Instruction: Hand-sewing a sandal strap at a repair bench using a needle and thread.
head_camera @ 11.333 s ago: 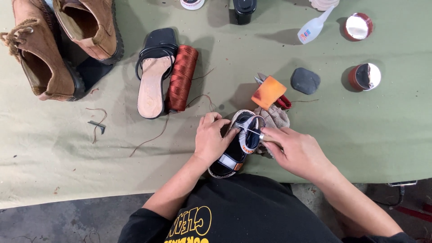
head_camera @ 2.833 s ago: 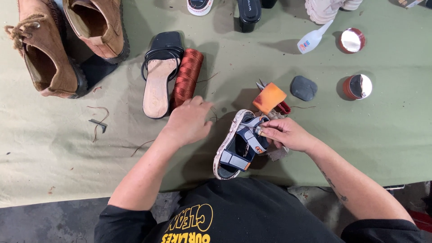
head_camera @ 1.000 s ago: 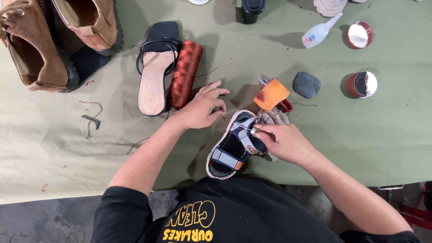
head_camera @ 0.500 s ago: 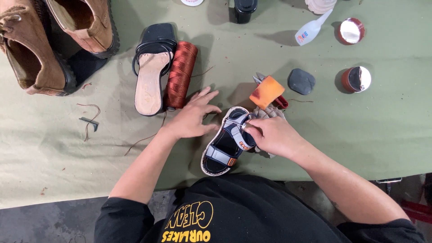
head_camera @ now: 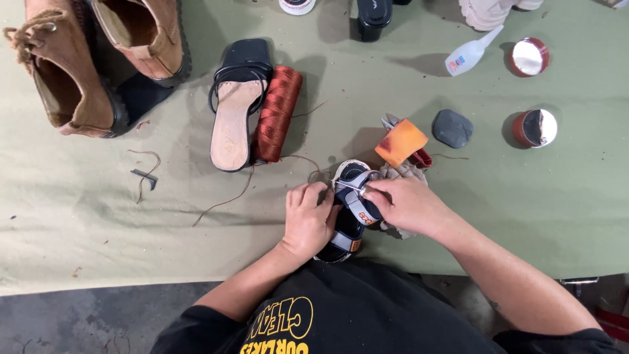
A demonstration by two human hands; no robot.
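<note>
Small sandal (head_camera: 350, 213) | left hand (head_camera: 308, 219) grip closed on it | right hand (head_camera: 406, 206) pinching strap

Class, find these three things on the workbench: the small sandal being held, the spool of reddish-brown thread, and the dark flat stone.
small sandal (head_camera: 349, 223): head view, on its grey strap.
spool of reddish-brown thread (head_camera: 278, 113): head view, middle of the wound thread.
dark flat stone (head_camera: 452, 128): head view, centre of its top.

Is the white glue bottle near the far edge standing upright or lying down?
Lying down. The glue bottle rests on its side on the green cloth, with its nozzle pointing up-right toward the pale shoe.
</note>
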